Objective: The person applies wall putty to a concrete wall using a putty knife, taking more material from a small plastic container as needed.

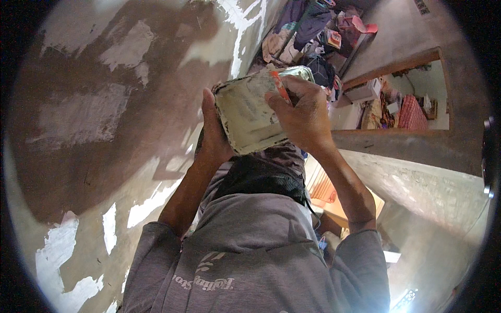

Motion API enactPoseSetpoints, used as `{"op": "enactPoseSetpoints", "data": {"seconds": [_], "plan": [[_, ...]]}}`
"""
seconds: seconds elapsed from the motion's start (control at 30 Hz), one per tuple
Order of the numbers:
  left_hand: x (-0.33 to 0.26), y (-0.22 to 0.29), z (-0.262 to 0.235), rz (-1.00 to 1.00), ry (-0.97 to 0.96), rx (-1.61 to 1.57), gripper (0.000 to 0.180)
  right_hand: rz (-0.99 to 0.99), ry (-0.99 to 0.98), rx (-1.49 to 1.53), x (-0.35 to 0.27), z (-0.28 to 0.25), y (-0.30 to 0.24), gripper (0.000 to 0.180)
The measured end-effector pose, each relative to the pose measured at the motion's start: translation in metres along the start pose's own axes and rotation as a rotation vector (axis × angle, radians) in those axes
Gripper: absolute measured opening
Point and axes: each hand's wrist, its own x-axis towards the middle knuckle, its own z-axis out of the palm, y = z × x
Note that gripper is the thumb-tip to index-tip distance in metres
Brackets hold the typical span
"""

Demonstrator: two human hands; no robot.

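Observation:
A shallow rectangular container (245,115) with rounded corners and a stained rim is held up in front of my body. A pale greyish-beige layer, smeared with darker streaks, covers its inside. My left hand (214,128) grips it along the left side, with the thumb up by the left corner. Over its right part, my right hand (307,112) is closed on a slim orange-red tool (279,85). The tool's upper end lies near the container's far rim; the rest of it is hidden by the fingers, so its exact kind cannot be told.
Close on my left rises a brown wall (83,161) with pale patches and shadows. Clothes (308,26) and other items are heaped at the far end. To the right, a wood-framed opening (394,99) shows a checked red cloth; light-coloured furniture (323,182) stands below.

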Motion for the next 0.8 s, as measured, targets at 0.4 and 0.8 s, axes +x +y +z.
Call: {"op": "enactPoseSetpoints", "data": {"seconds": [0.4, 0.8], "plan": [[0.005, -0.003, -0.002, 0.048, 0.106, 0.074, 0.092, 0.071, 0.002, 0.014, -0.005, 0.013, 0.007, 0.017], [0.017, -0.014, -0.024, 0.118, 0.142, 0.018, 0.072, 0.104, -0.112, 0.146, -0.007, 0.019, 0.029, 0.020]]}}
